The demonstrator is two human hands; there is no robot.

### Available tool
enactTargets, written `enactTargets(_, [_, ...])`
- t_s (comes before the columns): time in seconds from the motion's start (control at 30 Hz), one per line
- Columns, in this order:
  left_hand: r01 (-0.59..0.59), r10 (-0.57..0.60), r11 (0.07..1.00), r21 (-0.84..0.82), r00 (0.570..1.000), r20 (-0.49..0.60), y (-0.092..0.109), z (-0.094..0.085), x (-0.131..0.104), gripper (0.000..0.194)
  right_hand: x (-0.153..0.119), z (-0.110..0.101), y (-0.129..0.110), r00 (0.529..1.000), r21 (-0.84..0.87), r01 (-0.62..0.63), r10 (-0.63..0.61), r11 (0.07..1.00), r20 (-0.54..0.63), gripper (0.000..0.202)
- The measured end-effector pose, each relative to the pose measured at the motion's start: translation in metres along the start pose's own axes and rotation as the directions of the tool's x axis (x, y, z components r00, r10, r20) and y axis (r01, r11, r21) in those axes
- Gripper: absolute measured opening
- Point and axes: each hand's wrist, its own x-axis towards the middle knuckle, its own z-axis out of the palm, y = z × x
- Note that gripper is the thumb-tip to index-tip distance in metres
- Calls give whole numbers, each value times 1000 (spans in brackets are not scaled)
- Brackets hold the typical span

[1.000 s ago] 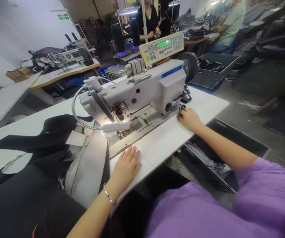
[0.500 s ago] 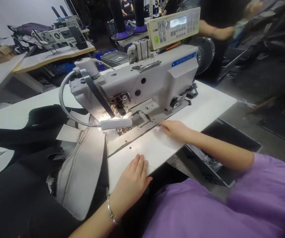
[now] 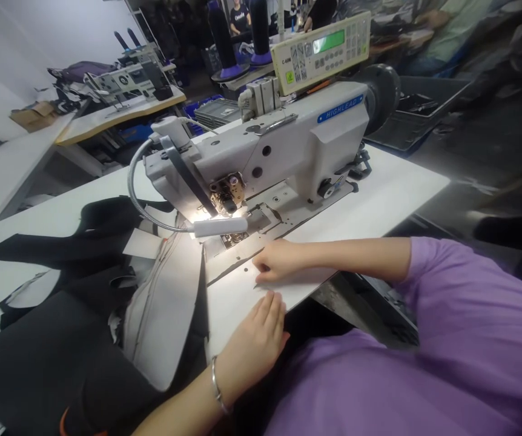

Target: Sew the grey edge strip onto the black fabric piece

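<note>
My left hand (image 3: 261, 327), a silver bangle on its wrist, lies on the front edge of the white sewing table (image 3: 229, 309), fingers stretched out and together. Just beyond it, my right hand (image 3: 279, 260) is closed, with thumb and forefinger curled toward each other above the tabletop. A small dark tip shows by its thumb; what it belongs to, I cannot make out. Behind both hands stands the sewing machine (image 3: 288, 139), its needle area lit by a white lamp (image 3: 220, 227). Left of my hands hangs a pale stitched panel (image 3: 165, 315) with dark backing.
Black fabric pieces (image 3: 52, 327) are heaped along the table's left side. The control panel (image 3: 322, 51) and thread cones (image 3: 222, 42) rise behind the machine head. A dark bin (image 3: 429, 109) stands at the back right. Another sewing machine (image 3: 125, 82) and other people are farther off.
My right hand has moved left and nearer along the tabletop, from beside the machine bed to just beyond my left hand, its fingers now curled. My left hand stays on the table edge.
</note>
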Motion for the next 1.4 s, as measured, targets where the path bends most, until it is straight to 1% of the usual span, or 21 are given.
enactTargets(0.1, [-33, 33, 996, -85, 999, -1, 4, -3, 2, 41, -16, 4, 12, 990, -3, -34, 33, 999, -136, 28])
enactTargets(0.17, [-80, 85, 982, -173, 996, 19, 8, -6, 5, 41, -27, 1, 35, 955, -4, -142, 136, 990, -262, 31])
enactTargets(0.23, [-184, 198, 948, -262, 980, 30, 8, -11, 6, 40, -39, -2, 65, 866, -1, -311, 283, 950, -412, 34])
enactTargets(0.3, [-217, 231, 925, -311, 973, 8, 0, -18, 5, 36, -54, -3, 95, 729, -6, -482, 397, 876, -558, 35])
enactTargets(0.33, [-164, 168, 940, -300, 986, -13, -10, -22, 3, 32, -62, -2, 107, 674, -33, -537, 405, 843, -618, 35])
enactTargets(0.37, [-54, 48, 963, -264, 998, -29, -24, -25, 1, 30, -68, 0, 117, 639, -76, -567, 380, 820, -669, 35])
enactTargets(0.4, [90, -101, 973, -213, 994, -44, -42, -28, -2, 28, -72, 4, 122, 634, -135, -564, 322, 815, -703, 34])
enactTargets(0.43, [244, -254, 959, -143, 965, -59, -64, -29, -5, 27, -74, 9, 123, 657, -205, -521, 236, 829, -716, 33])
enactTargets(0.5, [451, -452, 892, -19, 891, -50, -114, -27, -8, 29, -66, 21, 112, 733, -329, -339, 28, 881, -680, 31])
enactTargets(0.53, [499, -498, 865, 44, 867, -26, -139, -23, -9, 33, -56, 26, 101, 763, -371, -221, -77, 902, -641, 31])
enactTargets(0.6, [515, -514, 851, 108, 857, -34, -178, -9, -10, 36, -28, 36, 71, 798, -420, 16, -265, 908, -542, 32])
enactTargets(0.67, [506, -502, 858, 92, 862, -68, -201, 10, -11, 32, 5, 43, 40, 804, -442, 156, -373, 883, -462, 36])
enactTargets(0.7, [508, -500, 859, 71, 860, -97, -206, 18, -12, 29, 19, 45, 27, 804, -442, 170, -383, 881, -454, 43])
enactTargets(0.77, [510, -500, 859, 39, 854, -148, -206, 31, -13, 28, 39, 49, 8, 807, -432, 133, -350, 892, -475, 57])
enactTargets(0.83, [487, -477, 873, 29, 864, -161, -200, 36, -14, 29, 45, 51, 0, 814, -432, 120, -338, 894, -473, 52])
enactTargets(0.93, [419, -421, 907, -38, 897, -137, -189, 30, -11, 30, 40, 54, 0, 811, -454, 169, -385, 875, -441, 28])
enactTargets(1.0, [379, -397, 912, -160, 911, -108, -183, 23, -7, 29, 36, 55, 2, 792, -461, 169, -398, 871, -462, 27])
enactTargets(1.1, [351, -367, 879, -322, 930, 14, -173, 14, -2, 28, 35, 57, 3, 736, -477, 199, -452, 856, -504, 33])
enactTargets(1.17, [393, -381, 852, -347, 919, 104, -168, 9, -2, 27, 36, 57, 3, 686, -495, 242, -508, 835, -521, 34])
enactTargets(1.23, [454, -429, 828, -330, 891, 149, -164, 7, -3, 26, 37, 57, 2, 650, -507, 273, -545, 818, -529, 34])
enactTargets(1.4, [513, -495, 843, -164, 858, 139, -153, 7, 0, 28, 35, 55, 2, 617, -484, 303, -556, 821, -556, 28])
